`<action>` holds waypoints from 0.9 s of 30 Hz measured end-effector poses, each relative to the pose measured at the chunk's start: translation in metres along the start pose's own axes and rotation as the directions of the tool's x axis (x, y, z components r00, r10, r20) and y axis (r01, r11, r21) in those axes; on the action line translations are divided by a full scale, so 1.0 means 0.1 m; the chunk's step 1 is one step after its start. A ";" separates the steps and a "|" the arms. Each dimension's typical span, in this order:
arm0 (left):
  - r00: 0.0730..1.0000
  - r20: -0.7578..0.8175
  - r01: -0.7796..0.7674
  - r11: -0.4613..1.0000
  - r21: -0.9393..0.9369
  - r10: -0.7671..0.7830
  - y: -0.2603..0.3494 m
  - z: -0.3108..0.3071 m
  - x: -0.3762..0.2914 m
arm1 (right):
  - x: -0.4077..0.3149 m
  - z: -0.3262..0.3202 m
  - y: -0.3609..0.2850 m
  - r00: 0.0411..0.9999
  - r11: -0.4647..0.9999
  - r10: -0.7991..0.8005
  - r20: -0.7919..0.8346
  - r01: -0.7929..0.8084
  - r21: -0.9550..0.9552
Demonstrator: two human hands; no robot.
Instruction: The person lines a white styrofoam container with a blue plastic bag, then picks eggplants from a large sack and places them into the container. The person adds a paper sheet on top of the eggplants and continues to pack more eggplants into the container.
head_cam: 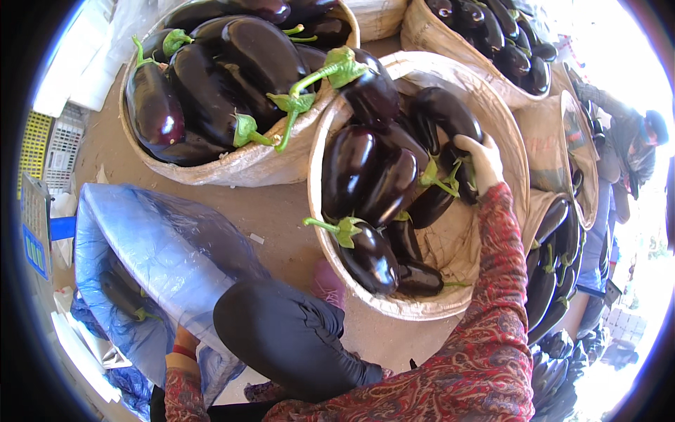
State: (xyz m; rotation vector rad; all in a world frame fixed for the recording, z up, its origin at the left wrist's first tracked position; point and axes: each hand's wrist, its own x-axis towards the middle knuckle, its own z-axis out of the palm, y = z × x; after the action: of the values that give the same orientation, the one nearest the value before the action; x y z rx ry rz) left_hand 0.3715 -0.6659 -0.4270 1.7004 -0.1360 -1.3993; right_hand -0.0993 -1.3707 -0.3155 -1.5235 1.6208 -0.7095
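My right hand (pixel 484 158), in a pale glove, grips the lower end of a dark purple eggplant (pixel 448 111). It is inside a round, pale fabric sack (pixel 490 100) with a rolled rim. More eggplants (pixel 348 169) lie heaped on the sack's left side, some with green stems. At the lower left, my left hand (pixel 185 337) reaches into a blue plastic bag liner (pixel 153 221); the bag's edge hides its fingers. Within that bag rests an eggplant (pixel 124 295) with a green cap.
A full sack (pixel 227 171) of large eggplants stands at the upper left. Other eggplant sacks (pixel 474 74) line the right. A scale display (pixel 36 227) and plastic crates (pixel 63 147) are at the far left. A person (pixel 627 142) is at the far right. My bent knee (pixel 274 332) sits between bag and sack.
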 end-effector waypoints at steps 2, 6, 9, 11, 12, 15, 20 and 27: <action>1.000 -0.010 -0.008 1.000 -0.010 0.008 0.05 0.02 0.01 | -0.26 -0.34 0.07 0.999 0.970 0.041 -0.030 -0.033 0.240; 1.000 -0.001 -0.030 0.994 -0.101 0.030 0.09 0.07 0.21 | -0.42 -1.02 0.84 0.924 0.920 -0.166 -0.343 0.020 -0.393; 0.996 0.035 -0.082 0.997 -0.013 0.082 0.06 0.00 0.33 | -0.47 -0.97 0.75 0.951 0.651 -0.149 -0.270 -0.111 -0.751; 0.969 0.117 -0.246 0.861 0.444 0.217 -0.16 -0.41 0.34 | -0.59 -0.42 0.05 0.890 0.741 -0.427 -0.162 0.242 -0.626; 0.963 0.134 -0.270 0.812 0.517 0.235 -0.21 -0.49 0.31 | -0.74 -0.13 -0.36 0.919 0.835 -0.380 -0.108 0.291 -0.467; 0.948 0.171 -0.312 0.681 0.663 0.267 -0.18 -0.43 0.32 | -0.84 0.73 -1.13 0.868 0.852 -0.445 0.220 0.486 -0.196; 0.865 0.323 -0.380 0.082 0.921 0.385 0.02 -0.14 0.21 | -0.56 1.42 -1.38 0.925 0.925 -0.363 0.117 0.341 0.168; 0.879 0.237 -0.379 0.305 0.874 0.414 -0.21 -0.22 0.38 | -0.52 0.73 -0.81 0.863 0.469 -0.374 0.339 -0.139 0.872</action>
State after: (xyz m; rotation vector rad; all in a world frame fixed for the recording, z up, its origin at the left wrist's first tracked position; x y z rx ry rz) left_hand 0.3940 -0.6639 -0.4699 2.2970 -1.4760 -0.8857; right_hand 0.0044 -1.3212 -0.2789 -0.8841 0.5182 -0.9374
